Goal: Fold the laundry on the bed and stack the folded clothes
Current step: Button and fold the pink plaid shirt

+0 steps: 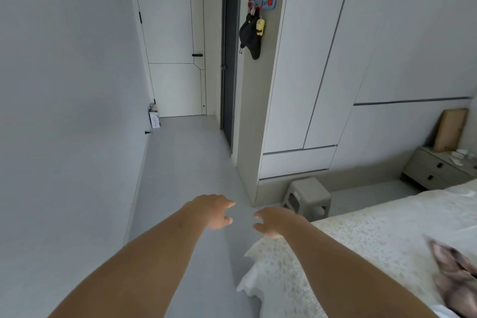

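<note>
Two bare arms reach forward over the floor point(185, 162), the left hand point(214, 210) and right hand point(273, 222) near each other but apart, both with fingers loosely curled and spread, grasping nothing. The right hand hangs just above the bed point(374, 235) corner, whose pale textured cover fills the 4 o'clock part of the view. A blurred brownish garment point(456, 271) lies on the bed at the 4 o'clock edge, well apart from both hands; its shape cannot be told. A grey stool point(307, 196) stands on the floor just beyond the bed corner, against the wardrobe point(309, 59). At 3 o'clock sits a nightstand point(436, 168). At 12 o'clock a closed door point(175, 46) stands, with a dark bag point(250, 36) hung from hooks beside it.
</note>
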